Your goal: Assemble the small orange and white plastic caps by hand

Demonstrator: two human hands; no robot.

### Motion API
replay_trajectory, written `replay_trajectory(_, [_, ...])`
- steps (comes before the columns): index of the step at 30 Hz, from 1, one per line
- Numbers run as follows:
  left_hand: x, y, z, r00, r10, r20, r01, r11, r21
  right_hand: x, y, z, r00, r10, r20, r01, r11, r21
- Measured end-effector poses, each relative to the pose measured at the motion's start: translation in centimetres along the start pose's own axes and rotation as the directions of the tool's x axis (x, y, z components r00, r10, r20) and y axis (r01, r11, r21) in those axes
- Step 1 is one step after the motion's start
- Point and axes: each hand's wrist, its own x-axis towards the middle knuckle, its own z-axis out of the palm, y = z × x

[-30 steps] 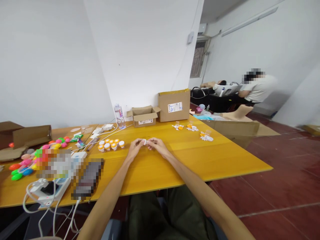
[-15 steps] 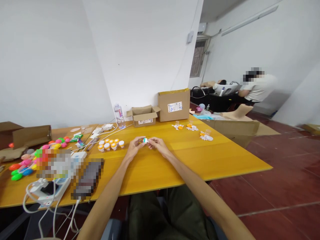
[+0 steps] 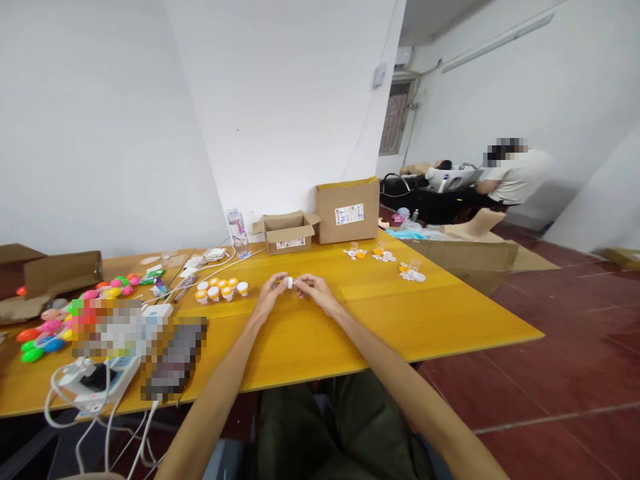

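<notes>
While both forearms reach fwd across the near edge, the head view has the L hand [image 3: 271,294] and R hand [image 3: 317,292] w/ fingers bent, grasping a small white piece [image 3: 290,283] betw. their fingertips, over the tabletop [image 3: 320,353]. Fingers cover much of it; details too small to tell. Jars [image 3: 227,291] stand near, L of the L hand; tabletop's R corner lies well apart from the R hand.

On the bench [image 3: 400,333], jars [image 3: 227,293] are standing left of the left hand [image 3: 271,293], cartons [image 3: 345,230] are sitting beyond both hands, and small parts [image 3: 413,275] are lying right of the right hand [image 3: 316,292].
</notes>
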Motion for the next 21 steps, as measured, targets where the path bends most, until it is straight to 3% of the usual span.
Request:
replay_trajectory(3, [0.06, -0.04, -0.05, 0.998, -0.062, 0.011, 0.061, 0.996, 0.071, 0.07, 0.11, -0.07, 1.000, 0.006, 0.006, -0.006, 1.000, -0.009])
replay_trajectory(9, [0.18, 0.02, 0.00, 0.998, 0.036, 0.043, -0.037, 0.999, 0.006, 0.05, 0.17, -0.25, 1.000, -0.004, 0.005, 0.004, 1.000, -0.024])
replay_trajectory(14, [0.33, -0.50, -0.15, 0.997, -0.047, 0.058, 0.042, 0.996, 0.079, 0.01, 0.22, -0.06, 1.000, -0.009, 0.018, 0.010, 0.999, -0.046])
replay_trajectory(21, [0.29, -0.60, -0.10, 0.998, 0.002, 0.058, -0.003, 1.000, 0.009, 0.04, 0.26, -0.12, 1.000, -0.023, 0.017, 0.023, 0.999, -0.042])
